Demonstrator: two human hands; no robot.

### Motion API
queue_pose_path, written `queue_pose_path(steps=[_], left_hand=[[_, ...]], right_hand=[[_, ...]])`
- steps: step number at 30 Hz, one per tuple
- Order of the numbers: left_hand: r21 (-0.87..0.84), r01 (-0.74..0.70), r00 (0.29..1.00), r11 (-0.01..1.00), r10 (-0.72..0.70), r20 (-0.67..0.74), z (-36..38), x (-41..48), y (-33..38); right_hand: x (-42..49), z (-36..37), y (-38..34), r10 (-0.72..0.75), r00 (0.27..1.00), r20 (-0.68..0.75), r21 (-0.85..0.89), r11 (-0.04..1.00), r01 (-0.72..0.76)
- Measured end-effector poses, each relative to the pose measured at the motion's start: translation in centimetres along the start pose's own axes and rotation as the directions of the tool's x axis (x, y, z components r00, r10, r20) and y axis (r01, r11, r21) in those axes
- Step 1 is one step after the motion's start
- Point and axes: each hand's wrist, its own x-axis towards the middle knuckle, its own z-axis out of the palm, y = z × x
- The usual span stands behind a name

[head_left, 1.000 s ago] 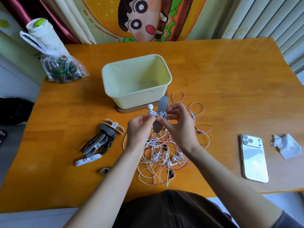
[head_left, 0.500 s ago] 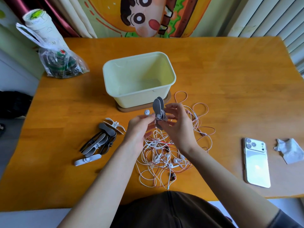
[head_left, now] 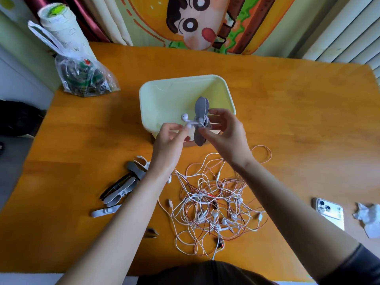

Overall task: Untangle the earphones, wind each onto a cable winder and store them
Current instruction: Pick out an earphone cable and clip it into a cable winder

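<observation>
**Wound winder now up over the bin**

Half a second ago both hands worked low, in front of the bin and above the tangle. Now they are raised and further forward, so the winder sits against the bin's opening. The winder showed mostly its edge then and now turns its flat face to the camera.

The left hand (head_left: 169, 140) pinches the stem of one of the two white earbuds (head_left: 185, 117) between thumb and fingertips. The buds stick out to the left of the grip. Just right of that pinch is the grey cable winder (head_left: 201, 108), with white cord wrapped round its waist. Its long axis runs near-upright, the top end pointing away from the person and leaning slightly right. The right hand (head_left: 226, 130) holds it at the waist, apparently between thumb and curled fingers, though the cord hides the contact.

The pale bin (head_left: 228, 93) lies behind both grips, and the tangle of earphones (head_left: 213, 204) below the right wrist.
</observation>
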Motion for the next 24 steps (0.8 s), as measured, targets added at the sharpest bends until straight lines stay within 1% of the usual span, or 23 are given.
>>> queue_pose_path(steps=[2, 3, 5, 7, 9, 10, 12, 14, 18, 21, 24], left_hand=[[0.102, -0.106, 0.992, 0.989, 0.112, -0.057, -0.9, 0.9, -0.2], [0.180, -0.163, 0.980, 0.970, 0.181, -0.084, -1.5, 1.3, -0.2], [0.368, -0.260, 0.943, 0.893, 0.318, -0.104, -2.7, 2.1, -0.6], [0.574, -0.300, 0.914, 0.762, 0.403, -0.058, -3.8, 3.1, -1.1], [0.721, -0.304, 0.905, 0.623, 0.424, 0.015, -4.6, 4.0, -1.6], [0.762, -0.314, 0.902, 0.567, 0.428, 0.053, -4.9, 4.4, -1.7], [0.795, -0.354, 0.890, 0.492, 0.439, 0.124, -5.2, 4.8, -1.8], [0.794, -0.376, 0.884, 0.477, 0.442, 0.153, -5.3, 5.1, -1.9], [0.770, -0.389, 0.877, 0.505, 0.458, 0.142, -5.5, 5.7, -2.0], [0.760, -0.400, 0.871, 0.511, 0.469, 0.143, -5.6, 5.9, -2.3], [0.753, -0.410, 0.866, 0.515, 0.478, 0.144, -5.7, 6.0, -2.4]], right_hand=[[1.8, 0.3, -0.3, 0.018, 1.000, 0.002, 0.027, 0.999, -0.018], [2.6, 0.5, -0.4, 0.026, 1.000, 0.006, 0.032, 0.999, -0.027], [4.6, 0.9, -0.2, 0.058, 0.998, 0.026, 0.026, 0.998, -0.058], [6.7, 1.5, 0.5, 0.107, 0.993, 0.048, -0.008, 0.994, -0.107], [8.8, 2.3, 1.2, 0.170, 0.982, 0.078, -0.076, 0.984, -0.164], [9.9, 2.8, 1.4, 0.209, 0.973, 0.100, -0.117, 0.973, -0.197], [11.6, 3.6, 1.6, 0.299, 0.940, 0.163, -0.194, 0.944, -0.267], [12.8, 4.7, 1.8, 0.380, 0.894, 0.237, -0.268, 0.910, -0.316], [14.7, 6.6, 2.6, 0.538, 0.782, 0.316, -0.442, 0.812, -0.380], [15.8, 7.8, 3.2, 0.603, 0.721, 0.341, -0.588, 0.735, -0.337], [16.4, 8.8, 4.1, 0.641, 0.675, 0.365, -0.670, 0.684, -0.288]])
